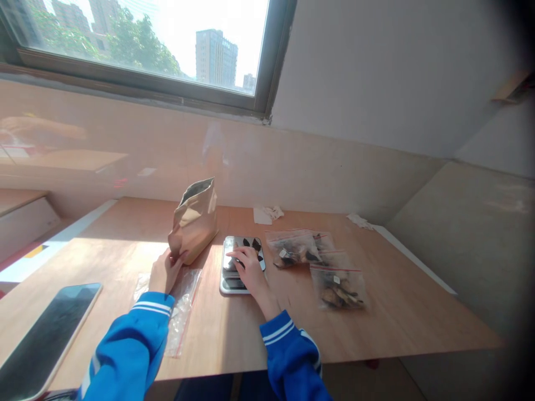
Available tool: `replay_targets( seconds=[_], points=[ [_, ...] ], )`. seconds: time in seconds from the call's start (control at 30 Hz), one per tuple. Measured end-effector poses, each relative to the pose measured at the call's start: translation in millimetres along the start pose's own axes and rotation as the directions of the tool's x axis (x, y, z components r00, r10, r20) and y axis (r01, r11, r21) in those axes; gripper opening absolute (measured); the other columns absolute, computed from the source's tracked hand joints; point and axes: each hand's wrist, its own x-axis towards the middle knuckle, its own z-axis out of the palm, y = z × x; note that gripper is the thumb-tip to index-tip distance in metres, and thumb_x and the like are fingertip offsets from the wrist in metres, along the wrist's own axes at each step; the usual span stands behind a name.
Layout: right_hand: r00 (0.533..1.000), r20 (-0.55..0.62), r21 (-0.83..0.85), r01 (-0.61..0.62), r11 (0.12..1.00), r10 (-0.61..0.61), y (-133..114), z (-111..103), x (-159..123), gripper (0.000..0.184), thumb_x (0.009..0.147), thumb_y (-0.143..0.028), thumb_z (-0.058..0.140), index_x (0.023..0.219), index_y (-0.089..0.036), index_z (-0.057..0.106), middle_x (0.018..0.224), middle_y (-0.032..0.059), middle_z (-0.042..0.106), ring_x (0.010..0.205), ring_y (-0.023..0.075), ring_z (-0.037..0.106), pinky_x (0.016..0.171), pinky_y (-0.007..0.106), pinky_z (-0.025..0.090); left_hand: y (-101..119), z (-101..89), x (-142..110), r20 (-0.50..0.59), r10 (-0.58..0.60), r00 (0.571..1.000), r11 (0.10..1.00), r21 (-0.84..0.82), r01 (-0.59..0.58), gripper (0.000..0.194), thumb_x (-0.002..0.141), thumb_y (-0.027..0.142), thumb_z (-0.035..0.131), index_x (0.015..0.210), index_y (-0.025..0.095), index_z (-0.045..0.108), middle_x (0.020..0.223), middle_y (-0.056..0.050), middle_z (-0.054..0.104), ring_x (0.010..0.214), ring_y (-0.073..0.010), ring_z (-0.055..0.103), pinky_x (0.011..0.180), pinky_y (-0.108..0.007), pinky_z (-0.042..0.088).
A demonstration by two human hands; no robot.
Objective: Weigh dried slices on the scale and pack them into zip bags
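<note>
A brown kraft paper bag (196, 217) stands upright at the left of the scale, its top gaping. My left hand (166, 270) grips the bag's lower near corner, thumb and fingers closed on it. Beneath that wrist lie clear plastic zip bags (186, 312), flat on the table. My right hand (247, 267) is over a kitchen scale (229, 245), fingers apart and curved down. Several dark, dried-looking pieces (256, 245) lie on the scale's plate around the fingertips. The hand covers part of the plate and of the display (232, 284).
Right of the scale lie filled zip bags (292, 248) and another bag (339, 289) with brown and dark dried pieces. A large phone or tablet (50, 334) rests at the left. Crumpled white paper (268, 214) sits at the back of the wooden table (401, 317), near the wall.
</note>
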Motion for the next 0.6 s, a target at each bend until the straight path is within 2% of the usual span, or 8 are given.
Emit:
replay_targets(
  seconds=[0.33, 0.5, 0.6],
  points=[
    [0.997, -0.068, -0.026, 0.024, 0.999, -0.026, 13.1, -4.0, 0.4, 0.03, 0.087, -0.012, 0.052, 0.109, -0.027, 0.066, 0.111, 0.007, 0.058, 0.109, 0.022, 0.051, 0.098, 0.041, 0.044, -0.7, 0.7, 0.6, -0.003, 0.009, 1.0, 1.0, -0.002, -0.009, 0.041, 0.085, 0.053, 0.042, 0.096, 0.018, 0.059, 0.086, -0.01, 0.068, 0.082, -0.0263, 0.063, 0.07, -0.032, 0.044],
    [0.992, -0.124, -0.009, -0.028, 1.0, 0.026, 15.9, -11.3, -3.1, 0.028, 0.09, -0.017, 0.048, 0.109, -0.028, 0.067, 0.112, 0.0078, 0.059, 0.11, 0.0211, 0.053, 0.093, 0.038, 0.048, -0.1, -0.3, -0.2, 0.005, -0.003, 1.0, 1.0, -0.02, 0.003, 0.039, 0.085, 0.052, 0.043, 0.096, 0.018, 0.059, 0.087, -0.011, 0.068, 0.081, -0.0263, 0.064, 0.07, -0.032, 0.043],
    [0.974, -0.215, 0.03, -0.059, 0.998, 0.064, 21.0, -18.8, -9.9, 0.025, 0.09, -0.019, 0.05, 0.107, -0.026, 0.067, 0.112, 0.0081, 0.059, 0.108, 0.0208, 0.054, 0.092, 0.037, 0.049, 0.7, -0.8, -0.4, 0.01, -0.003, 1.0, 1.0, -0.022, 0.003, 0.038, 0.085, 0.051, 0.043, 0.097, 0.018, 0.058, 0.089, -0.01, 0.068, 0.081, -0.0251, 0.064, 0.07, -0.031, 0.043]
  ],
)
